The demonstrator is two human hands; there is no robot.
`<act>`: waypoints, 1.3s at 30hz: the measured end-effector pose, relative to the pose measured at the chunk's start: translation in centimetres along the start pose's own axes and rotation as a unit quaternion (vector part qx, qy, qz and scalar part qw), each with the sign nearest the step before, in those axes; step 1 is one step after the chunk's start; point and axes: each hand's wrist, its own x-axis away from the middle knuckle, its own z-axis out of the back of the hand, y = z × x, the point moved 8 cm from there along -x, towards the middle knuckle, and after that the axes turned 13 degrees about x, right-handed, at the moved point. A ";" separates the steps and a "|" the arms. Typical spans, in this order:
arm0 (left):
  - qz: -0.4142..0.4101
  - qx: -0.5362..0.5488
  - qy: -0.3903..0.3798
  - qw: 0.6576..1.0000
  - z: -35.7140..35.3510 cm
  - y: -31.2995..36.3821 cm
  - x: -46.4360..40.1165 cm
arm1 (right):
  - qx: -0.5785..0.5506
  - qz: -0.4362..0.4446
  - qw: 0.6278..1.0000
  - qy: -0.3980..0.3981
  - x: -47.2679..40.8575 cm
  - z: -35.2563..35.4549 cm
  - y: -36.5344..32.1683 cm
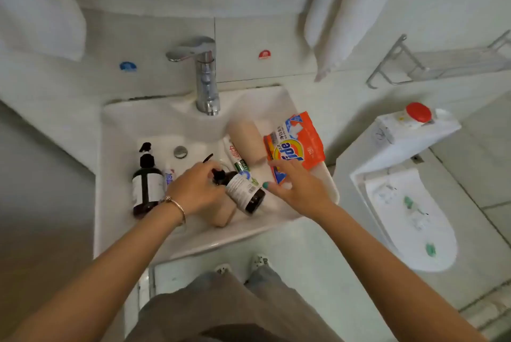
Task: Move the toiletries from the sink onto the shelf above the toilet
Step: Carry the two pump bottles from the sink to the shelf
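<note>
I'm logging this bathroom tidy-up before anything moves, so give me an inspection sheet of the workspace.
Surface: white sink, basin crowded.
Job's things: upright dark pump bottle; tilted dark bottle; Tide packet; beige roll; toothpaste tube.
Clutter: red-capped item on toilet tank.
Grips: left hand closed on tilted bottle's pump; right hand open over packet.
Cables: nothing seen.
Surroundings: faucet, towels, wire shelf bare, toilet.

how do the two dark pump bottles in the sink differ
The left bottle stands upright; the other bottle lies tilted. The left hand grips the tilted bottle's pump, while nothing touches the upright one. The upright bottle's label looks plain and pale; the tilted one shows print and a barcode. Both are dark brown with black pumps.
</note>
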 end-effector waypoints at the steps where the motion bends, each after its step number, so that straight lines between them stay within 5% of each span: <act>1: 0.006 0.010 0.010 1.000 -0.1 -0.6 0.2 | -0.012 0.023 1.000 -0.008 -0.5 -0.5 -0.7; 8: 0.021 0.006 0.135 0.991 -0.7 -3.3 1.4 | 0.059 0.090 0.988 -0.111 -4.5 -4.3 -4.9; 13: 0.036 0.047 0.159 0.986 -1.4 -4.5 1.9 | 0.102 0.126 0.958 -0.237 -6.0 -7.7 -6.2; 21: 0.024 0.096 0.187 0.977 -1.6 -5.8 2.6 | 0.093 0.145 0.931 -0.322 -6.9 -9.8 -6.5; 28: 0.011 0.098 0.199 0.975 -1.3 -5.8 2.7 | -0.011 0.111 0.946 -0.304 -7.5 -9.2 -5.7; 35: 0.006 0.101 0.209 0.973 -1.4 -5.8 2.5 | -0.181 0.011 0.975 -0.126 -5.8 -6.0 -2.2; 39: 0.008 0.101 0.210 0.972 -1.5 -5.9 2.4 | -0.244 -0.025 0.964 -0.104 -4.6 -5.4 -0.3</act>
